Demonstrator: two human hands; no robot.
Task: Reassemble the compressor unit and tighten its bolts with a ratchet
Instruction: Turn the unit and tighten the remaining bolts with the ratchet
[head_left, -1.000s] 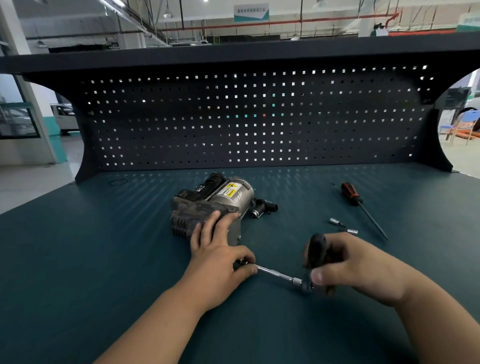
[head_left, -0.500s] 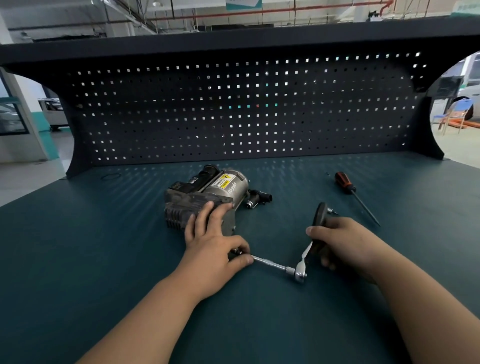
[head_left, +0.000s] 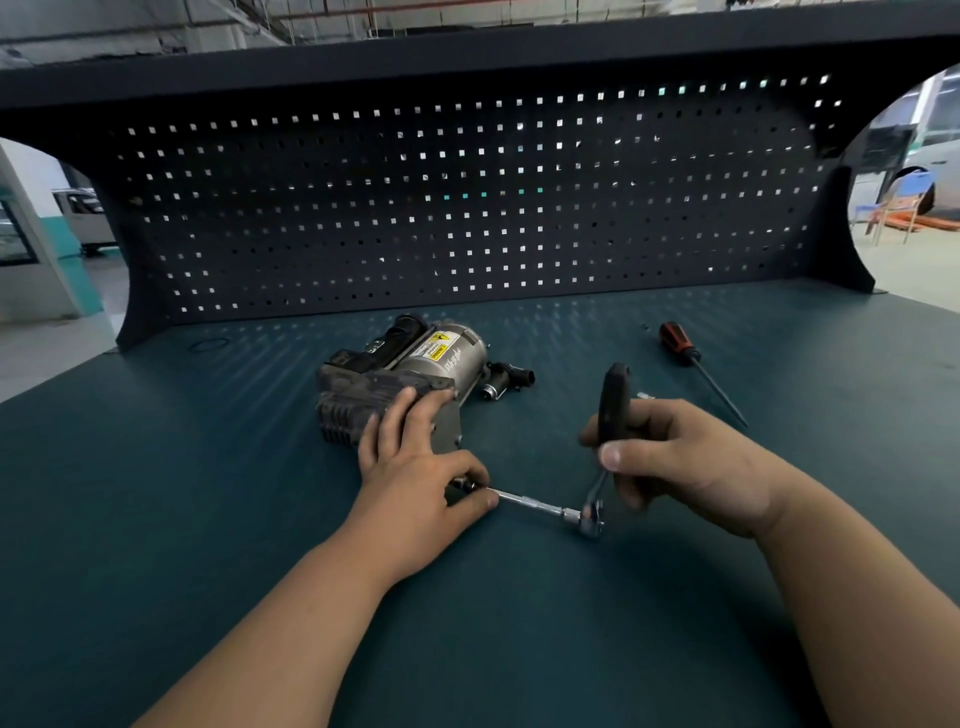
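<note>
Dark teal workbench under a shelf, backed by a black pegboard with light showing through its square holes. Workshop floor and parked vehicles beyond at both sides.

Left of centre on the bench: compressor unit, lying flat, silver cylinder with a yellow warning label toward the back, grimy finned housing toward the front. Just right of it, apart: small black fitting. Further right, well apart: screwdriver with an orange-and-black handle, tip pointing toward the near right. Far left, near the pegboard foot: thin black ring.

Draped over the compressor unit's near end: left hand, three fingers lying on the housing, thumb and forefinger pinching one end of the extension bar. From that pinch, bar running low over the bench rightward to the head of the ratchet. Ratchet handle standing up from the head, black grip uppermost. Wrapped around that grip: right hand, fingers curled, thumb pressed across the front. Socket end of the bar hidden under the left hand; contact with a bolt not discernible.
</note>
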